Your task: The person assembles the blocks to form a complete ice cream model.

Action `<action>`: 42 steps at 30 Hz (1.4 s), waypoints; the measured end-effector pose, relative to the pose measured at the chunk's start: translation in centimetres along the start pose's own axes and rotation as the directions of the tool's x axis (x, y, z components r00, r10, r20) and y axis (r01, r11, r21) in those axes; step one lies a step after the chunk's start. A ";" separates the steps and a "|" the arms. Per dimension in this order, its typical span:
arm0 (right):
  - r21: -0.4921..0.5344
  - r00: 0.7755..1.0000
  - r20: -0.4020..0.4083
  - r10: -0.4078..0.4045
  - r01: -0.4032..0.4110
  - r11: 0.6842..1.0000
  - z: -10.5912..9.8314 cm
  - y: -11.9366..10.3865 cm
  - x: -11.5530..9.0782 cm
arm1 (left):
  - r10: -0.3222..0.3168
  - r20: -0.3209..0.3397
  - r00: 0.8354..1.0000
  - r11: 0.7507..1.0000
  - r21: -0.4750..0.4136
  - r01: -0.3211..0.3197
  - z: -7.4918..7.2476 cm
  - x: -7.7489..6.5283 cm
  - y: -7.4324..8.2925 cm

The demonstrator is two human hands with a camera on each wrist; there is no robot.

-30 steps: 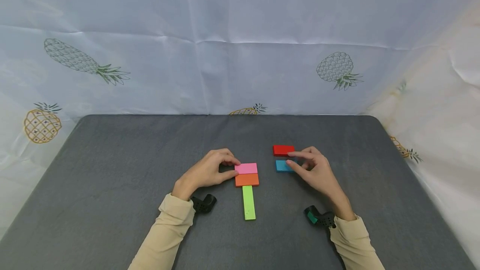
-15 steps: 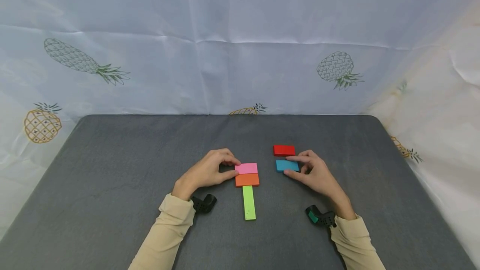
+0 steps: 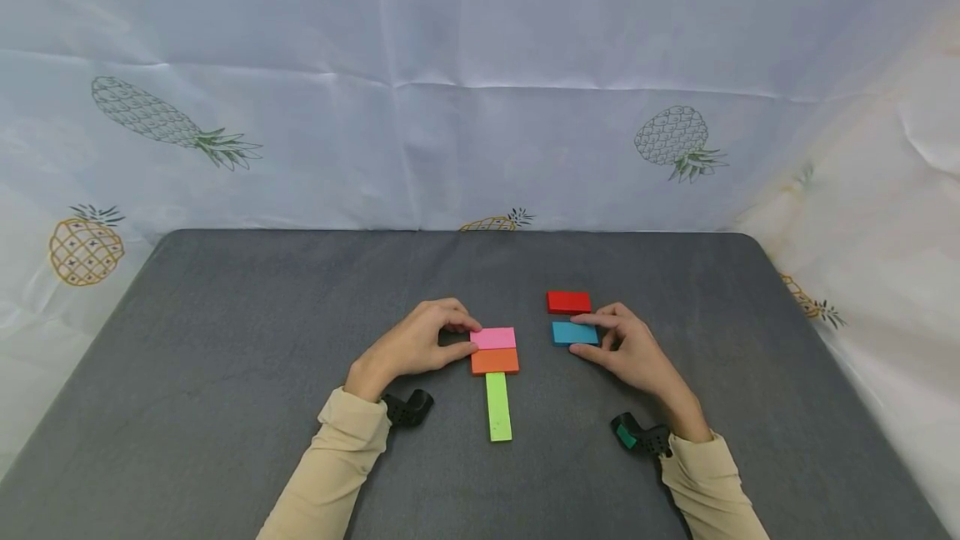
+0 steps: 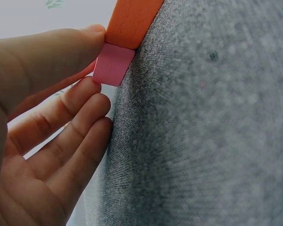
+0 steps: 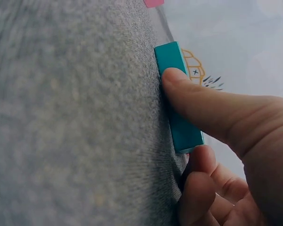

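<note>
My left hand (image 3: 416, 342) pinches the left end of a pink block (image 3: 495, 338), its thumb at the seam with an orange block (image 3: 495, 362). In the left wrist view the pink block's end (image 4: 114, 65) shows between thumb and fingers, flush against the orange one. Below these, a lime green block (image 3: 498, 408) stands lengthwise against the orange block's near edge. My right hand (image 3: 633, 352) pinches a blue block (image 3: 564, 333) by its long sides. The right wrist view shows the thumb across the blue block's near side (image 5: 185, 132), with the index finger hidden behind it.
A red block (image 3: 568, 302) lies just beyond the blue one. Everything lies on a grey cloth-covered table (image 3: 262, 290). A white curtain with pineapple prints (image 3: 450, 148) hangs behind the table's far edge.
My right hand has come down and toward me from above the red and blue blocks, and its fingers have closed on the blue block. My left hand stays put.
</note>
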State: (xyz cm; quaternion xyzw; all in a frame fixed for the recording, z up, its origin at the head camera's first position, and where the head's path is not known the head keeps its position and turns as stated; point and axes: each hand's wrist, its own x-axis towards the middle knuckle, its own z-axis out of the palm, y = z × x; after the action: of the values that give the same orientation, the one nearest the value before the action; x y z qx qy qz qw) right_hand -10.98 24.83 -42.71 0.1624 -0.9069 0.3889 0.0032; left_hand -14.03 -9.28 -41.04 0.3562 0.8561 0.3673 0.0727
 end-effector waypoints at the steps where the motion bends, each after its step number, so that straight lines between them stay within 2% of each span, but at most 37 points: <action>1: -0.004 1.000 0.000 0.000 0.000 1.000 0.0 0.0 0.0 | 0.000 0.000 1.000 1.000 0.002 0.000 0.0 0.0 0.0; 15: -0.028 1.000 0.011 0.011 -0.010 1.000 0.0 -0.9 0.1 | -0.004 0.006 1.000 1.000 0.006 0.004 0.0 0.0 0.0; 20: -0.043 1.000 -0.016 -0.008 0.008 0.999 0.0 -1.4 0.4 | -0.004 0.004 1.000 1.000 0.007 0.004 0.1 0.0 0.0; 26: -0.059 0.998 -0.054 -0.038 0.034 0.998 -0.2 -2.3 1.2 | -0.007 0.004 1.000 1.000 0.004 0.007 0.1 0.0 0.0; 42: -0.072 1.000 -0.020 -0.006 0.005 0.997 0.2 -5.2 4.0 | -0.010 0.007 1.000 1.000 0.002 0.010 0.1 0.1 -0.2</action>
State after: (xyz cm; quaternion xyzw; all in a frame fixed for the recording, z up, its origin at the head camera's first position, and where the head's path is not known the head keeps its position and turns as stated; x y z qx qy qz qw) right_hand -13.17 20.16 -38.69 0.1607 -0.9197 0.3576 0.0190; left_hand -14.17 -9.23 -41.19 0.3531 0.8580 0.3649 0.0774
